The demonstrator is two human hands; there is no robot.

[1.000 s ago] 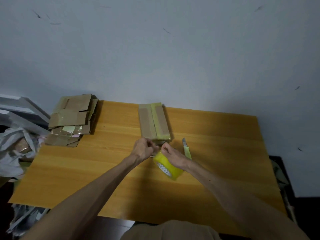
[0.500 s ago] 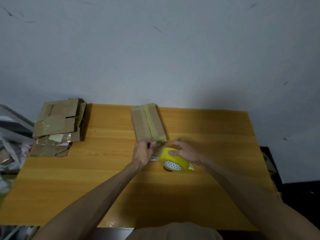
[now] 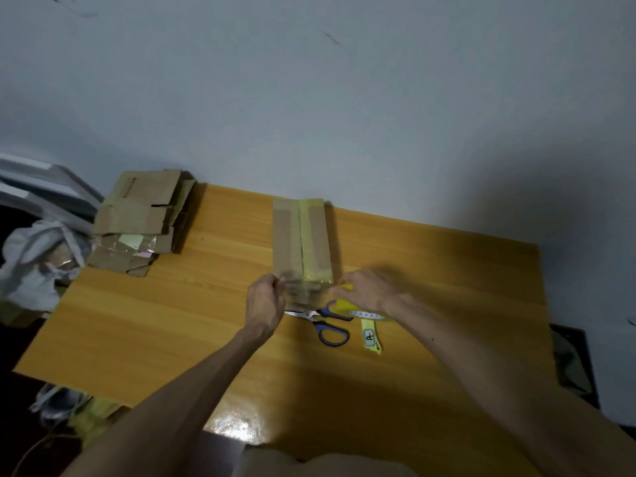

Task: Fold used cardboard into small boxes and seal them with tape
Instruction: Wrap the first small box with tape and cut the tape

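Locates the cardboard box at the far middle of the worktop, aligned lengthwise away from the viewer, with flaps shut. Shows yellowish tape along the centre seam and over the right half of the top face, plus a glossy clear film across the near end.

Closes the left grip on the near-left corner of the box, with fingers curled against the end face.

Sets the right grip at the near-right corner of the box, directly over the yellow tape roll. Cannot tell, owing to motion blur, the degree of opening of the right grip or any hold on the roll. Locates the roll just beside the near end of the box, mostly hidden beneath the right grip.

Shows blue-handled scissors flat on the worktop just in front of the box, blades toward the left grip, handles near the roll. Shows a yellow cutter just right of the scissors, apart from both grips.

Locates a stack of flattened cardboard at the far-left corner of the worktop, well apart from the box. Shows a white plastic bag beyond the left edge.
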